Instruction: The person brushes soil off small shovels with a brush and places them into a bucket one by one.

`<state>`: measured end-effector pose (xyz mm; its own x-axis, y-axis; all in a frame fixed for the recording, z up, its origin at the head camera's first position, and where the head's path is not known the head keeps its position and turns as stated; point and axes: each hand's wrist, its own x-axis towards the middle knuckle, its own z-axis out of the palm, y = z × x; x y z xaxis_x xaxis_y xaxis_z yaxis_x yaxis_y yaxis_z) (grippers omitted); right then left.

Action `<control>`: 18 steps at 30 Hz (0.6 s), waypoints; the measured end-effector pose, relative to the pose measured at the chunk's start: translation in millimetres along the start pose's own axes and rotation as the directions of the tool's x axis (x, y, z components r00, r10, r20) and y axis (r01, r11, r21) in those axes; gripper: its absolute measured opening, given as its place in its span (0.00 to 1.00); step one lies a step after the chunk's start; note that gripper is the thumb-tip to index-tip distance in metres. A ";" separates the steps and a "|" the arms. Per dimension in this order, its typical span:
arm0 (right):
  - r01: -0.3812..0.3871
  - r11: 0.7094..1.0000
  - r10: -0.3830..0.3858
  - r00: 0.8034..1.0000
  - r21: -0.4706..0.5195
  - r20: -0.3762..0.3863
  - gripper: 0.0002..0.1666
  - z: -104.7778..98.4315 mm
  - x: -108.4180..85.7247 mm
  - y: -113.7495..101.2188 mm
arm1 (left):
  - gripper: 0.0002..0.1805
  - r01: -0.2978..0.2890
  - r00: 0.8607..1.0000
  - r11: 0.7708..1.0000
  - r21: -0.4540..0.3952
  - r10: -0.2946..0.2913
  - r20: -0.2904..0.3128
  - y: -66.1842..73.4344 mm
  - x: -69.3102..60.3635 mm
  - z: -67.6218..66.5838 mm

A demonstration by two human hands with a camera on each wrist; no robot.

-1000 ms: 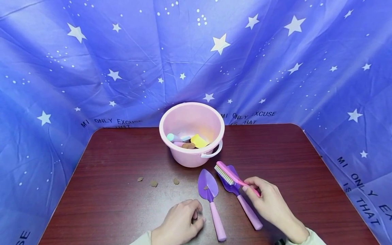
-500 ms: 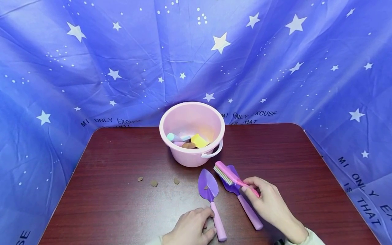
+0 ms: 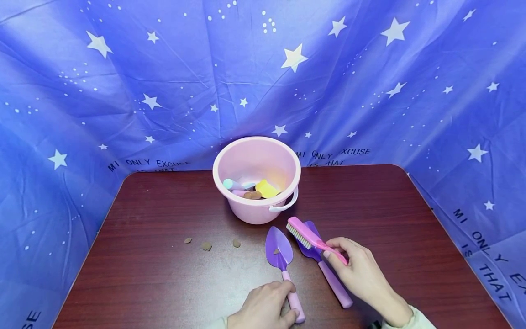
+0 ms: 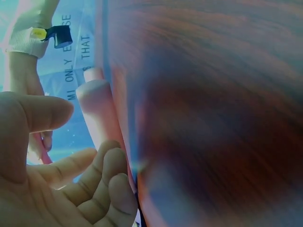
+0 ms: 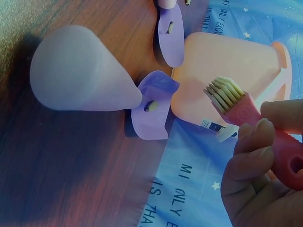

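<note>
My right hand point(image 3: 365, 272) pinches the pink handle of a scrub brush point(image 3: 305, 233) with pale bristles, held above a purple trowel point(image 3: 334, 284). In the right wrist view a small brownish flake point(image 5: 151, 106) lies on that trowel's blade. My left hand point(image 3: 266, 302) is at the pink handle of a second purple trowel point(image 3: 284, 244), which lies on the table with another flake point(image 3: 276, 252) in its blade. The left wrist view shows the fingers point(image 4: 114, 163) against or just beside this handle point(image 4: 97, 109), the thumb held away from it.
Behind the trowels stands a pink bucket point(image 3: 255, 214) with a white handle, holding a yellow piece point(image 3: 267, 188) and several other items. Several flat brownish flakes point(image 3: 207, 246) lie on the dark wooden table point(image 3: 144, 205), left of the trowels. Blue star-printed cloth point(image 3: 185, 82) surrounds the table.
My left hand has moved right, from bare table to the handle of the nearer-left trowel. The right hand with the brush has hardly moved.
</note>
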<state>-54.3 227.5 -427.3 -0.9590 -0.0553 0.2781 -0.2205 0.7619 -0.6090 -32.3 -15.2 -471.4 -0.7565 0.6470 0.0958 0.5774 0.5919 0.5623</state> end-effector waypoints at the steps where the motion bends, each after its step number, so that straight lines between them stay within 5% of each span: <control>1: 0.000 1.000 0.000 1.000 -0.001 0.000 0.09 0.0 0.0 0.2 | 0.17 0.001 1.000 1.000 0.006 -0.001 0.004 0.8 0.6 0.4; 10: 0.005 1.000 -0.005 1.000 -0.013 0.000 0.09 0.8 -0.5 2.5 | 0.18 0.019 1.000 0.980 0.200 -0.015 -0.020 8.9 6.1 8.2; 18: 0.006 1.000 -0.006 1.000 -0.010 0.003 0.09 0.9 -1.2 3.1 | 0.20 0.049 0.999 0.966 0.254 -0.049 -0.007 14.5 8.3 12.5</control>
<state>-54.0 229.3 -430.2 -0.9581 -0.0617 0.2796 -0.2244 0.7682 -0.5996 -26.4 4.8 -472.8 -0.7857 0.6141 0.0737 0.5989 0.7255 0.3391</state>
